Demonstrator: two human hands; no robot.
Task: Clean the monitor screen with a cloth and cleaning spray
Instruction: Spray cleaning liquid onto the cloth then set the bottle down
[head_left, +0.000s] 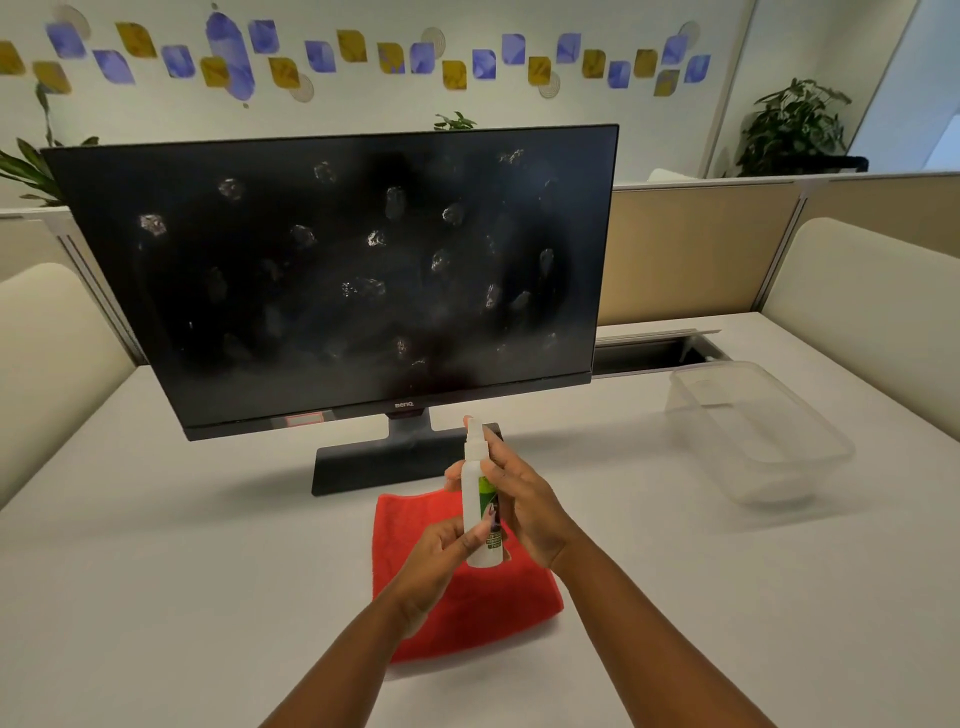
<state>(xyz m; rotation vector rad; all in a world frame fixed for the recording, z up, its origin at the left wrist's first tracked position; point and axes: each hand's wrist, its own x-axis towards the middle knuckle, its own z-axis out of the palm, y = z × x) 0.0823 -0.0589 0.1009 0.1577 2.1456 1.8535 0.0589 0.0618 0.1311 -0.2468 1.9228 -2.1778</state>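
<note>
1. Cloth (457, 603): flat on tabletop, near edge side, just in front of monitor base; untouched.
2. Spray bottle (482, 499): upright above cloth; left hand (441, 551) pinches its lower body, right hand (519, 499) wraps the upper part, finger near nozzle.
3. Monitor screen (332, 265): smudged all over; step is spray prep; next, aim nozzle and press.

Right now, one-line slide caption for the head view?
Both hands hold the spray bottle above the red cloth, facing the smudged monitor.
</note>
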